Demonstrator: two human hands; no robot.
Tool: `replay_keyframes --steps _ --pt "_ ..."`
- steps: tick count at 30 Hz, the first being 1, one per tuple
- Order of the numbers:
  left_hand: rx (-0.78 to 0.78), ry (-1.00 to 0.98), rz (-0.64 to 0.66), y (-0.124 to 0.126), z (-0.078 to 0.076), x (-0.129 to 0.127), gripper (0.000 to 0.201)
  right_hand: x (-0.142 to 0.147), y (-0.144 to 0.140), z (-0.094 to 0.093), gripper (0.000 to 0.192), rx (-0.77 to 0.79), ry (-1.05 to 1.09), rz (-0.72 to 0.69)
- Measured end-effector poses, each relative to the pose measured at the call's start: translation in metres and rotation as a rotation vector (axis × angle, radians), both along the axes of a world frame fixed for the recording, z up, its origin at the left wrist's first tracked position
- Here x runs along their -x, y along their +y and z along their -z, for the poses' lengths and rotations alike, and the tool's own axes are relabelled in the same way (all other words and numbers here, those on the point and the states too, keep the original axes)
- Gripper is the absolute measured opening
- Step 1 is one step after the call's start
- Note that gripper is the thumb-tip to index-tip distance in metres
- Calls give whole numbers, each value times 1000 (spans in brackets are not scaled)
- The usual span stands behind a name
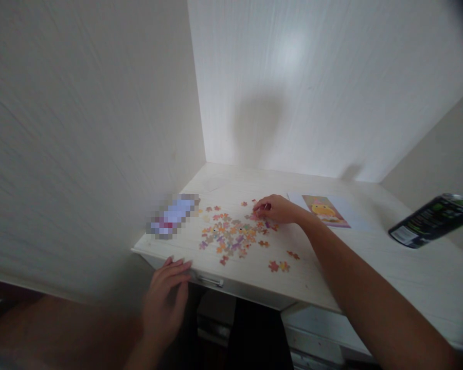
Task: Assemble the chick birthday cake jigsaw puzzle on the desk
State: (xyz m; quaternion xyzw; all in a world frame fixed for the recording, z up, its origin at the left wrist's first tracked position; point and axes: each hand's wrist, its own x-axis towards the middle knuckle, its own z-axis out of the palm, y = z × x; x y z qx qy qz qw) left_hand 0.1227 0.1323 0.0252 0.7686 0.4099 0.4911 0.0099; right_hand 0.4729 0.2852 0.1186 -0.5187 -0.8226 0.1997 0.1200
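Pale, wood-grained panels [293, 61] box in a white counter [239, 177] on three sides, with a soft, rounded shadow [258, 121] on the back one. Spread loosely on that counter, left of its middle, lies a flat heap of small knobbed jigsaw pieces in orange, yellow, pink and purple [231, 234]. It has no clear long axis; the bits point every way, and some look overlapped.

From where I stand, what matters is how the heap sits from the right hand [275, 208]: most of it lies to the left of those fingertips and closer to the person. That hand is the nearer one, reaching over the far right margin, its grip bunched and pointing down among the pieces; whether one is pinched there, I can't tell. The left hand [170, 290] rests by the front edge, fingers loosely bent, nothing in its grip, a little apart from the heap.

Two joined-looking orange and yellow pieces [273, 266] sit off toward the front. Beyond the right forearm is a colourful printed card with a yellow rounded figure [324, 208], over white paper [358, 218]. Farther right, a dark can with green markings [424, 221] looks slanted. Leftward, near the side panel, lies a pixelated pale oblong [177, 210]. Below the front edge shows a metal drawer handle [210, 281].
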Motion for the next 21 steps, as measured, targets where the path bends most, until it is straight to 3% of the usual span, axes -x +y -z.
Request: replay_keyframes --steps 6,12,18,21 --pt "-1 6 6 0 -3 -1 19 -2 -2 -1 41 98 60 -9" --pt "-25 45 -21 0 -8 -3 17 -3 -5 -3 27 163 89 -26" --pt "-52 218 -54 5 -31 -8 16 -4 -7 -8 23 184 -26 -25" --pt "-3 273 49 4 -44 -23 20 -8 -8 -10 22 215 -56 -33"
